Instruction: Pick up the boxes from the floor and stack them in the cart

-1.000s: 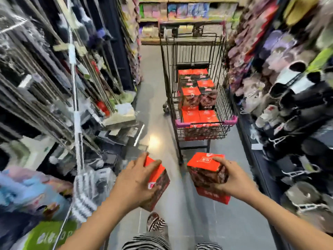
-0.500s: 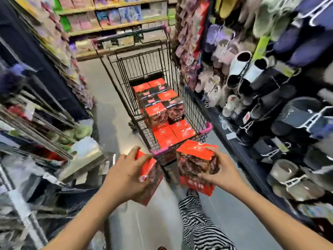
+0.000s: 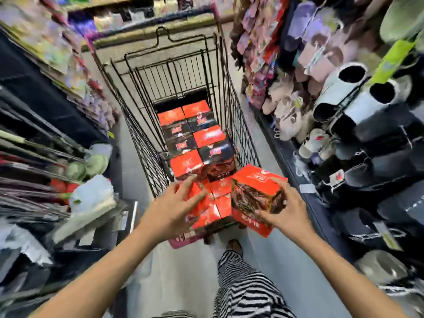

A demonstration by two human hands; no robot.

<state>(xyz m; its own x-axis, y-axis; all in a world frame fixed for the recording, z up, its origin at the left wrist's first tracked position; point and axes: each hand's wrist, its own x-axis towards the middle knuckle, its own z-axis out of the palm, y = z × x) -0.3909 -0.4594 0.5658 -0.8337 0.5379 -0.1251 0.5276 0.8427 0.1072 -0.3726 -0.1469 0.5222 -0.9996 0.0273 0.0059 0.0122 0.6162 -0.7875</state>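
Red box (image 3: 254, 193) was gripped by right hand (image 3: 291, 212), second red box (image 3: 204, 212) held by left hand (image 3: 172, 210), both over shopping cart's (image 3: 231, 115) near end. Stacking step was judged in hand; lowering onto stacked boxes (image 3: 185, 167) was called for.

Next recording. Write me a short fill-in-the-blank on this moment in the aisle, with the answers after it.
1. The left hand and right hand each grip one ___.
2. The stacked boxes lie inside the wire ___.
3. The slippers hang on the person's ___ side.
4. The trousers bear black-and-white ___.

Missing words: box; cart; right; stripes.
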